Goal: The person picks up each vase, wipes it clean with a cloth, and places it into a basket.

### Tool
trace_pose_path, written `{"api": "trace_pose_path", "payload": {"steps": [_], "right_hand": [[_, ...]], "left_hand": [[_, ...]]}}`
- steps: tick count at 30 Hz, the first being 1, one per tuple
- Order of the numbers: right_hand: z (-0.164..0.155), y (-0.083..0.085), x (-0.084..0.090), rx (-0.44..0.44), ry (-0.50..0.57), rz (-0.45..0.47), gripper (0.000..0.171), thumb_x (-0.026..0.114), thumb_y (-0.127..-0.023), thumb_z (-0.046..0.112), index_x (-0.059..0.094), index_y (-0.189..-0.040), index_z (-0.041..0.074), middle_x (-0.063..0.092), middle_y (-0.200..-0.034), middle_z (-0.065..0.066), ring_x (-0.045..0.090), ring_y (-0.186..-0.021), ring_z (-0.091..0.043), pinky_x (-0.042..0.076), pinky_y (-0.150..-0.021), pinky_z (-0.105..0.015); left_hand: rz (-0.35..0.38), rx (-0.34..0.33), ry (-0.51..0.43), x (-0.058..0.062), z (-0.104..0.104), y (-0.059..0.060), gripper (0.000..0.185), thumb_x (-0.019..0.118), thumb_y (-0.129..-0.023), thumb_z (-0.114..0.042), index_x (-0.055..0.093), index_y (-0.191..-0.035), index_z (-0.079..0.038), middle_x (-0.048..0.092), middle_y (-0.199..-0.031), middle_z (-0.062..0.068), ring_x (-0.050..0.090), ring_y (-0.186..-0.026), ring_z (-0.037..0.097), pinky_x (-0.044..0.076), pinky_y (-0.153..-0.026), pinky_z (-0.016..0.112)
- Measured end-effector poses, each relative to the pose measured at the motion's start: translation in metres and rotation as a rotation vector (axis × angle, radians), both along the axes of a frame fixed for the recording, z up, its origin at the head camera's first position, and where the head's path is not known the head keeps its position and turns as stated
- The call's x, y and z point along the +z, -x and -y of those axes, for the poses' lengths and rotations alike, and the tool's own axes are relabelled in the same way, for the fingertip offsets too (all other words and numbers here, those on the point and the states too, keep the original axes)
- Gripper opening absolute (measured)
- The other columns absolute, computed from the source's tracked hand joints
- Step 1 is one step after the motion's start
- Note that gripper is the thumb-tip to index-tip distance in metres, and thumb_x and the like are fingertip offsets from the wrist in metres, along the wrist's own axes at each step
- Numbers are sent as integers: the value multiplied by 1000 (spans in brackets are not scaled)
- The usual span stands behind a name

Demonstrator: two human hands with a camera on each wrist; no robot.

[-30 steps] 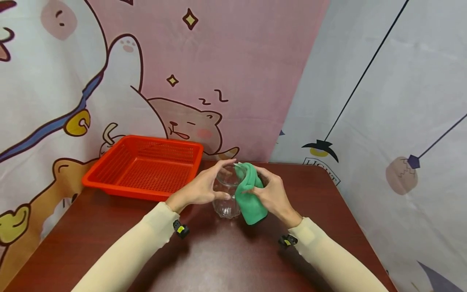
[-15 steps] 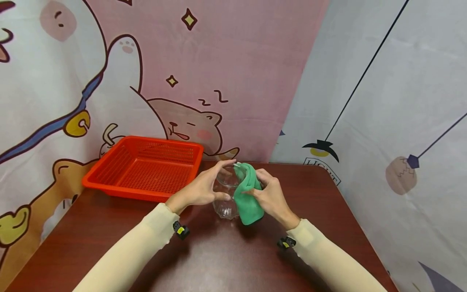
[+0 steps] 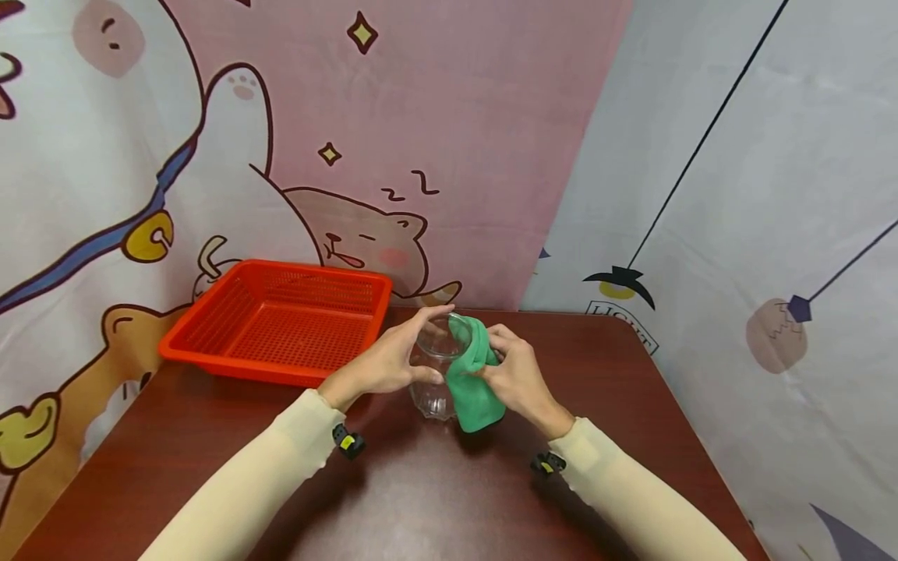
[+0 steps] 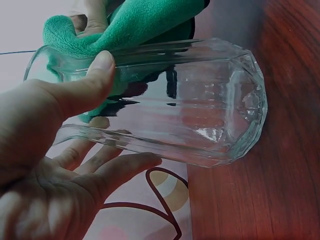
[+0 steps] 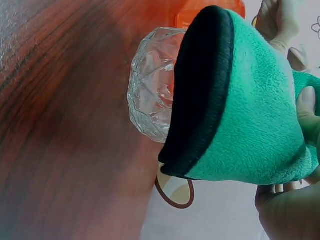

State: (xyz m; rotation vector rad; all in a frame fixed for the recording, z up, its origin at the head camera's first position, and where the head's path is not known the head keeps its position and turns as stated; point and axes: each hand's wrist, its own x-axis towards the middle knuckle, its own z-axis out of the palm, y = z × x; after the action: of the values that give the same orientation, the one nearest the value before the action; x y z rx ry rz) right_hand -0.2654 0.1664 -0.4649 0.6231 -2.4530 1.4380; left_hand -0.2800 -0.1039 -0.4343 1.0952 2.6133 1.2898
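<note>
A clear glass vase (image 3: 431, 401) with a faceted base stands on the table; it spans the left wrist view. My left hand (image 3: 384, 363) grips its near-rim part, thumb on one side and fingers round the other. Draped over the right side of the rim is a green cloth (image 3: 479, 401) with a black edge. My right hand (image 3: 521, 380) pinches this cloth, thumb in front, the other fingers behind it. Part of the cloth is tucked inside the mouth, as its green shows through the glass. In the right wrist view the cloth (image 5: 255, 110) hides most of the vase.
A red plastic basket (image 3: 273, 374) with a perforated bottom stands at the back left of the brown table (image 3: 421, 499). Behind and to the right hangs a printed cloth backdrop (image 3: 477, 156) with cartoon animals.
My right hand and the cloth have moved slightly left, round the rim toward the vase, and its fingers are more curled. The left hand and the vase have stayed in place.
</note>
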Motion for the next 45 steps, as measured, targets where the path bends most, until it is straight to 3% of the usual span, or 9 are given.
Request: {"api": "trace_pose_path", "payload": {"steps": [11,22,30,37,45], "right_hand": [[0,-1,6,-14,-129,-15,35,106,-84,8,91,-116,9,78,-118,-5,80,-114,-25,69,-100,-41],[0,-1,4,3,-251,-18,27,103,-86,5,91,-110,10,77,-122,-5,77,-112,-23,64,-95,-34],[-1,0,0,16,-310,-30,29,106,-84,8,91,-109,10,78,-123,-7,79,-115,-26,67,-98,-40],[-3,2,-10,52,-376,-63,29,107,-84,12,91,-108,12,76,-117,-5,78,-107,-21,68,-93,-36],[-8,2,-18,78,-434,-67,34,109,-80,18,91,-108,15,73,-110,-2,75,-102,-17,67,-94,-37]], "left_hand": [[-3,-11,-10,1,0,0,115,100,-92,-6,32,-182,-24,71,-156,21,71,-146,38,67,-107,51],[-16,2,-13,-2,1,1,115,100,-91,-4,32,-182,-23,74,-153,21,72,-144,41,66,-109,55],[-20,-3,-9,-3,1,2,114,99,-91,-5,32,-182,-22,75,-153,20,73,-144,40,67,-107,54],[-1,8,4,-1,2,1,114,99,-92,-6,31,-182,-23,73,-154,23,72,-144,38,65,-113,59],[5,7,2,-1,1,0,114,99,-92,-7,32,-182,-25,74,-154,20,72,-145,35,64,-113,57]]}}
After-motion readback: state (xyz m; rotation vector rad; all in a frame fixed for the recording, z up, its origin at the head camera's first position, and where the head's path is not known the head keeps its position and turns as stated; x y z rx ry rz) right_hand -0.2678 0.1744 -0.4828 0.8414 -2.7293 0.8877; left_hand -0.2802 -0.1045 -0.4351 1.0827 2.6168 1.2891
